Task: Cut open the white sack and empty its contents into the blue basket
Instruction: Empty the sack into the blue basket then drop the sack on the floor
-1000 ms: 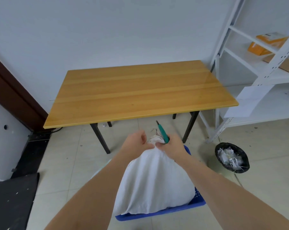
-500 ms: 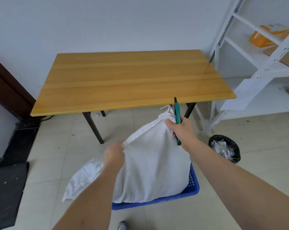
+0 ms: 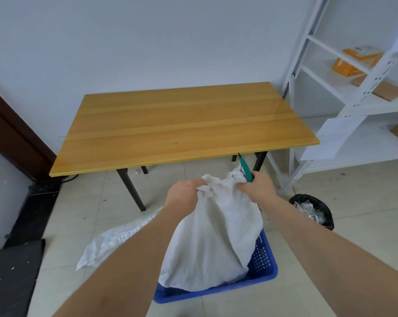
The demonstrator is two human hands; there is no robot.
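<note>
Across the middle of the frame stands the wooden worktop (image 3: 184, 124) on dark legs, pushed against the pale wall, and a white shelf rack (image 3: 344, 104) with orange packets and cardboard fills the upper right. Below the worktop, in the lower centre, the white sack (image 3: 214, 243) stands upright with its bottom inside the blue basket (image 3: 265, 263) on the tiled floor, most likely so that whatever falls out lands in the basket. A second crumpled white bag (image 3: 111, 244) lies flat on the floor to the left of the basket, partly hidden behind the left forearm. At the right edge, just beyond the right forearm, sits a small black bin (image 3: 313, 210) lined with a dark bag and holding scraps. Both hands grip the bunched neck of the sack near the centre of the frame: the left hand (image 3: 184, 193) has its fingers curled into the gathered cloth on the left side, while the right hand (image 3: 259, 186) holds the cloth on the right side together with a green-handled cutting tool (image 3: 246, 168), whose thin dark tip points up toward the worktop's edge. Whether the neck is already cut open is hard to tell, since the folds hide it; the sack looks full, so emptying seems yet to come.
</note>
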